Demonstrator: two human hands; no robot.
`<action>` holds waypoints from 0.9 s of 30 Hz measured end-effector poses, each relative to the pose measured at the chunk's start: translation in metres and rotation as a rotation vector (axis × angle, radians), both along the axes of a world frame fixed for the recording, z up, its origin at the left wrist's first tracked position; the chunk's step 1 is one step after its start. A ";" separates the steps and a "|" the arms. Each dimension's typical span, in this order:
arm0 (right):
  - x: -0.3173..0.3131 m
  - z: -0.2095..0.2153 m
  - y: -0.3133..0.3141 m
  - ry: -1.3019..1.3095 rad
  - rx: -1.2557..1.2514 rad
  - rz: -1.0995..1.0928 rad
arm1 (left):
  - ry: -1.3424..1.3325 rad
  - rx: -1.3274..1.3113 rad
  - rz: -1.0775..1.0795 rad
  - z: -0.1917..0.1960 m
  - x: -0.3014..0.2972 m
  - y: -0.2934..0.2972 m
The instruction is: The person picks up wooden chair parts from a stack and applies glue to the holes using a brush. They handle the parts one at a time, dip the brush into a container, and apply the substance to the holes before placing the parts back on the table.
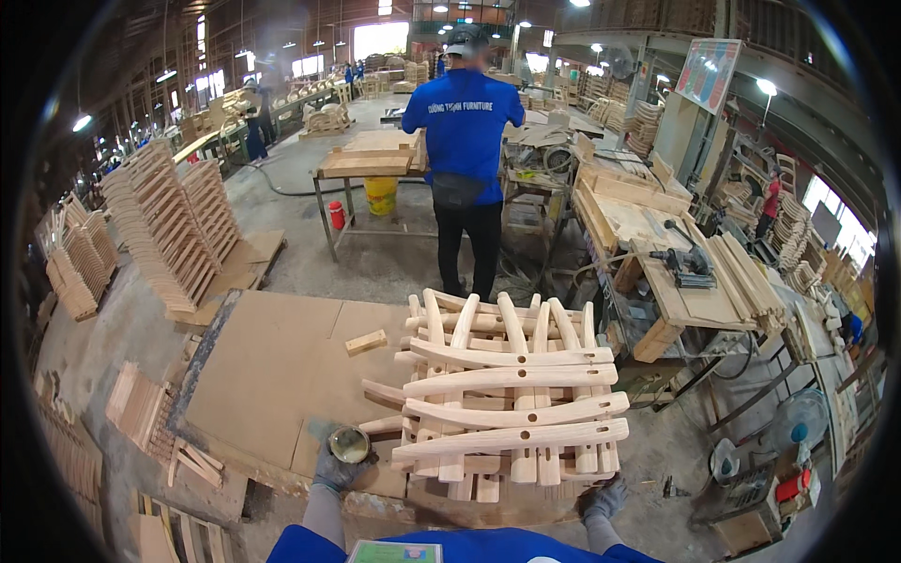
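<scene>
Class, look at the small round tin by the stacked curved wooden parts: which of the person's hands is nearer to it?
Left. The left hand holds the round tin; the right hand is at the far side of the stack of curved wooden parts.

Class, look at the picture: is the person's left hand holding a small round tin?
Yes, the gloved left hand grips a small round tin beside the stack of curved wooden parts.

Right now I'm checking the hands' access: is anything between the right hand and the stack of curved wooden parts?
Nothing visible. The right hand rests at the near right corner of the stack of curved wooden parts, while the left hand holds a small round tin at the stack's left.
</scene>
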State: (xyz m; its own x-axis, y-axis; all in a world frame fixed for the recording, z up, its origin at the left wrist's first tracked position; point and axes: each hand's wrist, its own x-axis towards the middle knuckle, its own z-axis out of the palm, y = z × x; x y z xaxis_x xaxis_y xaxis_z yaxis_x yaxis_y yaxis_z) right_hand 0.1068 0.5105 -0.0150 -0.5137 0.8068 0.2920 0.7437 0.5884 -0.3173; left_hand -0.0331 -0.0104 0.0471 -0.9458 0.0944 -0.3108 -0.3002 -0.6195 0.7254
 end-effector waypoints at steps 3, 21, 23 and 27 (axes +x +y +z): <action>0.000 0.008 -0.010 -0.019 -0.035 0.012 | 0.268 -0.603 -0.027 0.000 0.011 -0.006; 0.005 0.004 0.000 -0.027 -0.110 -0.006 | 0.283 -0.409 0.070 -0.007 0.017 0.005; 0.010 -0.003 0.018 0.010 -0.172 -0.040 | 0.206 -0.183 0.009 -0.007 0.009 0.018; 0.008 0.002 -0.001 -0.197 -0.116 0.032 | -0.021 0.163 0.125 -0.016 0.014 0.003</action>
